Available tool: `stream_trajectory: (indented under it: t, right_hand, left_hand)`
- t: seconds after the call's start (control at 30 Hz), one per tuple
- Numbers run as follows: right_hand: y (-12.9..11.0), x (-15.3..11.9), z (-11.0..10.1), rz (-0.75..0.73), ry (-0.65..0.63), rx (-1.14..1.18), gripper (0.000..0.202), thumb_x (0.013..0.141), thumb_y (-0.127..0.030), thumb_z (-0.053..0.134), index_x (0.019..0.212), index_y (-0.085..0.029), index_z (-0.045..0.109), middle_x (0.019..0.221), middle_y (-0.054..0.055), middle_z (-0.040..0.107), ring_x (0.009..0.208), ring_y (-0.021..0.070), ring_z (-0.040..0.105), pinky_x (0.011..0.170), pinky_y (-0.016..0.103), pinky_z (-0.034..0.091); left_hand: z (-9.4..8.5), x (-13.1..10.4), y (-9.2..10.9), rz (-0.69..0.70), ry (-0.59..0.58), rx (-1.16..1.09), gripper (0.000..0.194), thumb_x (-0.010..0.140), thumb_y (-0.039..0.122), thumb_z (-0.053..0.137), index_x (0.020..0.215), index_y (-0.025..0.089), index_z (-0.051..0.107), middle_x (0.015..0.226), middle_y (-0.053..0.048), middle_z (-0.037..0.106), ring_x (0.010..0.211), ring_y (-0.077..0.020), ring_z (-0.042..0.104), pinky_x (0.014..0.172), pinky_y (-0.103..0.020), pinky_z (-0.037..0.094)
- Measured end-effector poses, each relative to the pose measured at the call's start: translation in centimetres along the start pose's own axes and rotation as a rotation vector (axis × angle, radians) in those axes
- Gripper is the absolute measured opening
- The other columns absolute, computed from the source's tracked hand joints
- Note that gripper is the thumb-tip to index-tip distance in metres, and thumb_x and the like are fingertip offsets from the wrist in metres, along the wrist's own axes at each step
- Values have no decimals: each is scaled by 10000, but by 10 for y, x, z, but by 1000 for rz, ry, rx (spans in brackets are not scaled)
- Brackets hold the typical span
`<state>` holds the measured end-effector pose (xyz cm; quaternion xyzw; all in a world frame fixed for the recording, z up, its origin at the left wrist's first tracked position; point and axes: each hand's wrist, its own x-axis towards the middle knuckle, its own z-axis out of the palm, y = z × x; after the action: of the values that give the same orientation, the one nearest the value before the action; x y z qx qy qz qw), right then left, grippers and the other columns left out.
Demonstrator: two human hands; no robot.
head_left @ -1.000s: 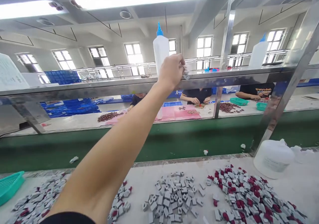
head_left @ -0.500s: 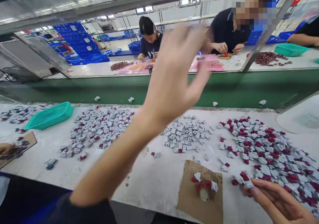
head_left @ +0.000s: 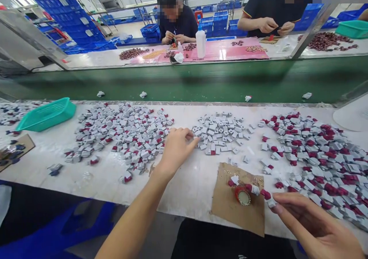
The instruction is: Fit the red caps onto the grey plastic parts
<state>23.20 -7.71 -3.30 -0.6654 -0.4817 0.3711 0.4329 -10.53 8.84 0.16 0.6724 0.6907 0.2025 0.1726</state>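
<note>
Between thumb and forefinger, my right hand point(head_left: 313, 222) holds a small white and dark red piece point(head_left: 268, 198) just right of the cardboard square. On that cardboard point(head_left: 227, 209) sit a round red item with a beaded rim point(head_left: 243, 196) and a few small pieces. My left hand point(head_left: 179, 147) is low over the table at the left edge of the middle pile of white pieces point(head_left: 221, 130); its fingers are curled towards the thumb, and whatever is between them cannot be made out. A larger pile of white and red pieces point(head_left: 129, 132) lies to its left.
Another pile of white and red pieces point(head_left: 319, 163) covers the right side. A green basket point(head_left: 47, 115) stands at the left. Beyond the green belt point(head_left: 172, 82), people work at a second table with a white bottle point(head_left: 200, 42).
My left hand has come down from high above the belt to the tabletop between two piles. My right hand, still with its piece, is slightly nearer the cardboard. The view has tilted downward.
</note>
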Motion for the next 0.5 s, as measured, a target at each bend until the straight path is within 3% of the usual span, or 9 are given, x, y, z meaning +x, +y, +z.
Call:
stream_trajectory:
  t: [0.17, 0.3, 0.5]
  right_hand:
    - [-18, -1, 4, -97, 24, -57, 275, 926, -538, 887, 968, -267, 900, 995, 64, 898, 885, 256, 881, 808, 235, 734]
    - [-23, -4, 7, -216, -32, -72, 114, 1019, -388, 836, 1034, -289, 891, 1082, 66, 886, 1020, 268, 859, 890, 299, 722]
    - [-17, -10, 17, -288, -130, -53, 143, 1055, -223, 788, 1113, -325, 871, 1113, 37, 879, 1051, 249, 859, 894, 302, 711]
  left_hand:
    - [-8, -5, 3, -16, 22, -81, 71, 919, 230, 723, 915, 224, 794, 932, -55, 839, 938, -292, 767, 888, -408, 579]
    - [-14, -44, 14, -12, 142, -299, 158, 955, 348, 751, 1063, 236, 777, 988, -53, 818, 907, -269, 776, 825, -382, 615]
    - [25, -118, 28, 200, 18, -376, 196, 998, 149, 660, 1127, 258, 759, 1048, -25, 767, 911, -210, 756, 856, -362, 622]
